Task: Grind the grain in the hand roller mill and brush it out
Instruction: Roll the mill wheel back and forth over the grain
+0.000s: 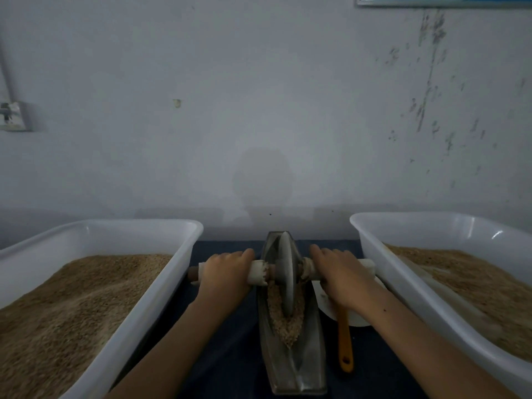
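Mid-grind: left hand [227,270] and right hand [342,272] clamped on the white-wrapped axle handles [256,273] of the grey stone wheel [286,276], coarse tan grain [283,321] at 6 o'clock of it in the boat-shaped metal trough [293,370], orange-handled brush [345,338] untouched at 3 o'clock (brushing out not yet begun).

Single head-worn view, wide-angle, looking forward and slightly down. Mill trough [292,326] sits low centre, close below camera, long axis running away from viewer. Wall [259,110] straight ahead beyond trough, filling upper half of view. Tubs left [161,283] and right [403,283] of trough cut by frame edges. Forearms enter from bottom edge.
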Action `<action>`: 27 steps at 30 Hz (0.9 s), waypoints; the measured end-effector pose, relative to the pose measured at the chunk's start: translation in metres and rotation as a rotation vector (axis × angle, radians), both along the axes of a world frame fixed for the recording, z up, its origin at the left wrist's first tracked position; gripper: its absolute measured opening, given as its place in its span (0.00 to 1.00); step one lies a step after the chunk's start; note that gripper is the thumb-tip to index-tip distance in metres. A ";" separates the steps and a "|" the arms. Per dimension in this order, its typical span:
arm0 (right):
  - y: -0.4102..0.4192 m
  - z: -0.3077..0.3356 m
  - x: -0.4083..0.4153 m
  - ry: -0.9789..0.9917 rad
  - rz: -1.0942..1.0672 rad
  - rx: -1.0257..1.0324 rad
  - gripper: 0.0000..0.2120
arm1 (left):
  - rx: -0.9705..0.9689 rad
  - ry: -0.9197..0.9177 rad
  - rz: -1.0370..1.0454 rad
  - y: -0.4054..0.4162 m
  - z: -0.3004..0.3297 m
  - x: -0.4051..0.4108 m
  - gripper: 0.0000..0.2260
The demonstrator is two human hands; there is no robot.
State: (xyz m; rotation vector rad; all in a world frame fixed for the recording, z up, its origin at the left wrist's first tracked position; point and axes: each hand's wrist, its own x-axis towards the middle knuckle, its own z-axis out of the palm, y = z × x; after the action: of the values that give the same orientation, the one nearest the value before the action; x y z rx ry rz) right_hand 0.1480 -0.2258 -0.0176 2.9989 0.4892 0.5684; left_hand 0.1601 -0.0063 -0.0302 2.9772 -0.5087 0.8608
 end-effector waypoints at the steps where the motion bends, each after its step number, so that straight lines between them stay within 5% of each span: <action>1: -0.001 0.002 -0.001 0.038 0.004 -0.003 0.16 | 0.007 0.020 -0.001 0.000 0.002 -0.001 0.08; 10: 0.001 0.029 -0.013 0.428 -0.016 -0.061 0.07 | 0.172 0.346 -0.033 0.005 0.019 -0.003 0.11; 21: 0.002 -0.001 0.004 -0.050 0.019 -0.025 0.20 | 0.006 0.019 0.008 0.000 -0.002 0.002 0.08; 27: -0.001 0.010 -0.003 0.160 0.003 -0.016 0.12 | 0.078 0.114 0.009 0.002 0.007 0.000 0.09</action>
State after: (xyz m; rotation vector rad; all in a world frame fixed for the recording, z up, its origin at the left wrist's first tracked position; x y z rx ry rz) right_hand 0.1453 -0.2270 -0.0073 3.0438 0.5042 0.3237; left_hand 0.1599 -0.0045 -0.0231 3.0782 -0.5377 0.6821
